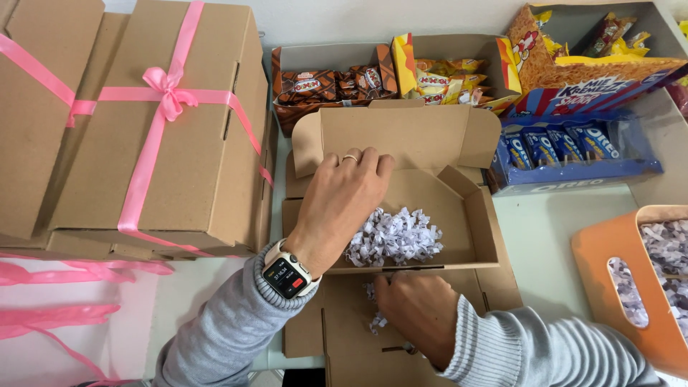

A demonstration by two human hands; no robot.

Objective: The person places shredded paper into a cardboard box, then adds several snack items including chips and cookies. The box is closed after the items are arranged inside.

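Cardboard box point(430, 208) lies open in the middle of the bench point(545, 229), its lid flap raised toward the far side. The left hand point(344, 197) reaches into the box, fingers bent over the back wall where the flap folds; a ring sits on one finger and a watch point(287, 276) on the wrist. A heap of shredded paper point(394, 236) lies on the box floor just beside that wrist. The right hand point(419, 308) rests at the near wall of the box on the front flap, fingers curled shut over a few shreds of paper, some poking out beneath it.

Room is tight on the left: two closed boxes tied with pink ribbon point(154, 122) stand just beside the open box. On the right, bare bench separates it from an orange bin point(598, 265) of more shredded paper at the edge. Along the far side stand four trays of snack packets point(444, 75), near the raised flap. Loose pink ribbon lies at the near left.
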